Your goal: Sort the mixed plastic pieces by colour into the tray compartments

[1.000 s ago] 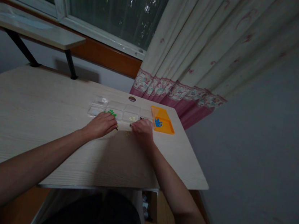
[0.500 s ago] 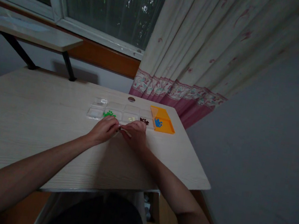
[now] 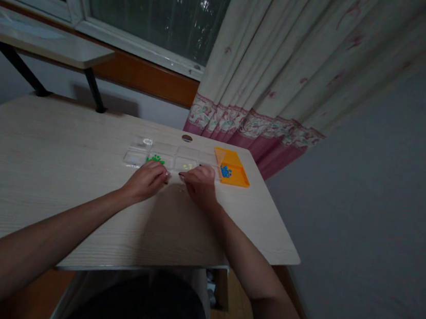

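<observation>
My left hand [image 3: 147,179] is closed in a pinch just in front of the green beads [image 3: 155,158]. Something tiny and dark shows below its fingertips, too small to name. A short gap to the right, my right hand [image 3: 201,185] also pinches, with a small dark bit at its fingertips that I cannot make out. Behind the hands lies a clear compartment tray [image 3: 135,159]. Pale yellow beads [image 3: 187,167] sit in one section, partly behind my right hand. The dark brown pieces are mostly hidden by that hand. Blue beads [image 3: 226,171] lie at the orange tray [image 3: 240,177].
Everything rests on a pale wooden table [image 3: 61,161]. A raised shelf [image 3: 49,41] on black legs stands at the back left. A round dark spot [image 3: 187,138] marks the table's rear edge. A floral curtain [image 3: 258,108] and a wall are to the right.
My hands were together at the fingertips and are now apart. The right hand has moved right and slightly away, covering the dark brown pieces. The view has shifted a little.
</observation>
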A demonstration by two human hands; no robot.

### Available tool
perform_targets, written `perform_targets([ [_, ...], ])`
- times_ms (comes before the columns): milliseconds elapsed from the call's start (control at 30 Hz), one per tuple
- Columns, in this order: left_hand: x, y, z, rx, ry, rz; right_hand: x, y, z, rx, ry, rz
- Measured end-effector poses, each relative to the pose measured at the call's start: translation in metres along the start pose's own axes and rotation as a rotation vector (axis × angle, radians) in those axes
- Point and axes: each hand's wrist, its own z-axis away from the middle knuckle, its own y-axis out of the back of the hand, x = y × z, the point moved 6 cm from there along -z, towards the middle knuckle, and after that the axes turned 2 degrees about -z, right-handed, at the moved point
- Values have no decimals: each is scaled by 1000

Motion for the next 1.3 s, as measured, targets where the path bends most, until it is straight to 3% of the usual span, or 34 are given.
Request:
perform_targets([
  [167, -9, 14, 1, 44, 32, -84, 73, 10, 11, 131, -351, 60],
  [300, -19, 23, 1, 75, 72, -132, 100, 10, 19, 110, -477, 90],
  [567, -18, 24, 0, 58, 52, -144, 96, -1, 20, -12, -461, 169],
  [833, -28, 24, 0, 41, 68, -200, 105, 3, 24, 50, -496, 160],
  [1000, -25, 21, 1, -89, 15, -272, 100, 5, 22, 98, -466, 136],
  [1300, -25, 16, 5, -259, -27, -345, 93, 3, 18, 58, -440, 99],
])
